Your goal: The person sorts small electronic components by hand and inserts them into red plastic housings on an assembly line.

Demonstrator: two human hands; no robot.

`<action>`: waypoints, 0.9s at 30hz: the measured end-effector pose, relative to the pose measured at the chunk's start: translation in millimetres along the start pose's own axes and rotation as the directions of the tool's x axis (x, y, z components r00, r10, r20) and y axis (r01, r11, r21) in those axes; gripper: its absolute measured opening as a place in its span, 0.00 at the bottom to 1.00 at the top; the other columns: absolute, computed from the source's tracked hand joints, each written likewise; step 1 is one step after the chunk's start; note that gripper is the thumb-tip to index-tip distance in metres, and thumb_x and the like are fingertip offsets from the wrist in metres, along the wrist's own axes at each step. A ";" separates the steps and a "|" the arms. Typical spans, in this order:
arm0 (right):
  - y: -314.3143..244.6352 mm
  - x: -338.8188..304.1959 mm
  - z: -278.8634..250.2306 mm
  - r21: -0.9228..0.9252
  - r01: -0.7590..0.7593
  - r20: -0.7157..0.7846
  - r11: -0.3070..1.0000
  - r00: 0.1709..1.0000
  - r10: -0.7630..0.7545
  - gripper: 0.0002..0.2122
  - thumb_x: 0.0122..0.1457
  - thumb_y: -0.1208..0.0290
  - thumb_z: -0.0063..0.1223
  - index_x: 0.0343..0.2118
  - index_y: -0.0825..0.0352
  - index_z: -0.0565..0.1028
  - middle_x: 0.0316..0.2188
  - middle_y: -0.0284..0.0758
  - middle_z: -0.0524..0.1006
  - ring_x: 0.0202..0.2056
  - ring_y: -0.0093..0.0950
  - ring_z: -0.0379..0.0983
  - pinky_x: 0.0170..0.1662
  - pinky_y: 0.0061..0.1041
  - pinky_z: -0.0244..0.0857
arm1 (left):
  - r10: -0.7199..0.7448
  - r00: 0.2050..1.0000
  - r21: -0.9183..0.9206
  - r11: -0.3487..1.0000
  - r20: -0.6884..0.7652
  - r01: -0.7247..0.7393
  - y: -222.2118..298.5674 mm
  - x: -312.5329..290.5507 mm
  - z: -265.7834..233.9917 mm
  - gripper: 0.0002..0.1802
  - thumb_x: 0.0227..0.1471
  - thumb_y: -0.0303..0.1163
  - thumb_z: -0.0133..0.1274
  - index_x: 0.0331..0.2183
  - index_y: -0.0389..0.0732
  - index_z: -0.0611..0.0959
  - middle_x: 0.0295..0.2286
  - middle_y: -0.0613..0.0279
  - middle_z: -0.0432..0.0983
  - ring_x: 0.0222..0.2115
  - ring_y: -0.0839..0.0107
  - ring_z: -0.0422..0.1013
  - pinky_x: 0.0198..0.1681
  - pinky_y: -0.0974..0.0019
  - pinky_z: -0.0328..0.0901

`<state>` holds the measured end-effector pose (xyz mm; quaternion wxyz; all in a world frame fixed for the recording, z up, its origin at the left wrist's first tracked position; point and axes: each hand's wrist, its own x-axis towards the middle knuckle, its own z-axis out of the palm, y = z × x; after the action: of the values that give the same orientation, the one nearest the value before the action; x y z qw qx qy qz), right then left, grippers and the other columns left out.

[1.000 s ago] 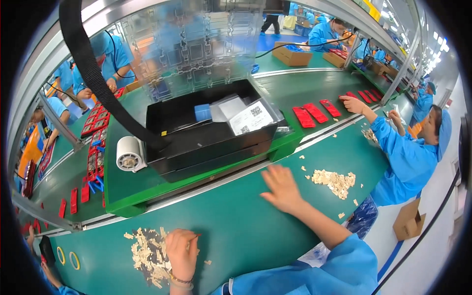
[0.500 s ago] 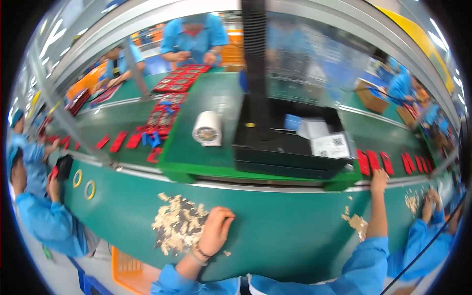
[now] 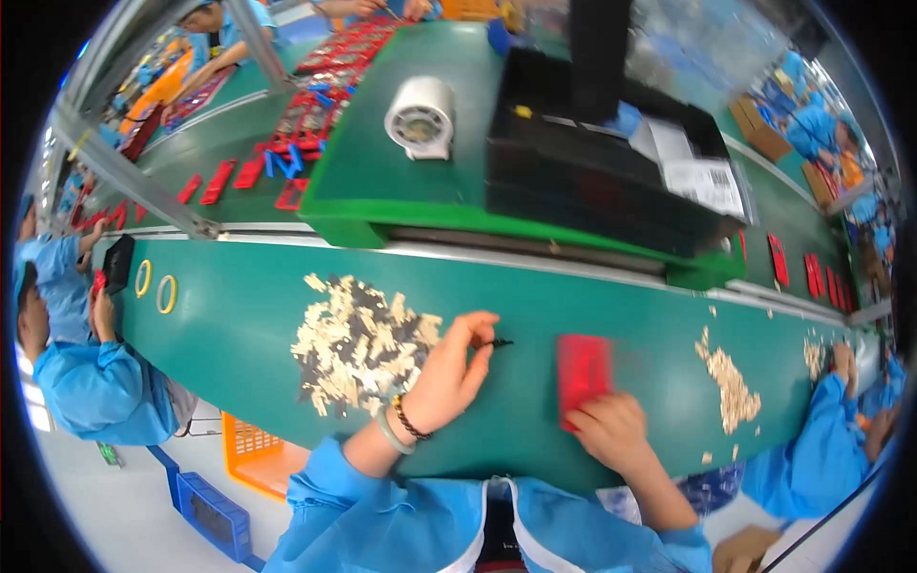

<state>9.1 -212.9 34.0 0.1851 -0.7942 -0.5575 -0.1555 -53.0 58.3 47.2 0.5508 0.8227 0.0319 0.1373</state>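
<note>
Over the green work surface, my left hand pinches a small black piece between thumb and fingers. Just left of it lies a pile of small cream and black pieces. My right hand is closed on the lower end of a flat red rectangular panel, blurred by motion. Between the panel and the black piece there is a gap. A smaller heap of cream pieces lies to the right of my right hand.
A raised green platform carries a white round device and a black box with papers. More red panels lie on the belt behind. Two tape rings and co-workers are at left; another person's hand is at right.
My right hand has come back from the row of red panels at the far edge and now holds one before me. A black piece now shows in my left hand. The view has tilted down.
</note>
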 end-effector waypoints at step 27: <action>38.4 63.6 47.5 0.582 -0.406 -0.049 0.705 0.848 0.528 0.05 0.47 0.77 0.59 0.25 0.66 0.73 0.38 0.35 0.71 0.43 0.33 0.66 0.47 0.29 0.59 | 0.340 0.898 0.596 0.672 0.279 -0.440 -7.1 -10.2 58.9 0.24 0.47 0.41 0.57 0.42 0.35 0.75 0.44 0.49 0.68 0.47 0.54 0.65 0.49 0.56 0.60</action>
<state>68.2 -150.0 16.3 0.4973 -0.8004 -0.3341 -0.0196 -46.7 6.1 17.8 0.1918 0.9560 -0.1394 0.1726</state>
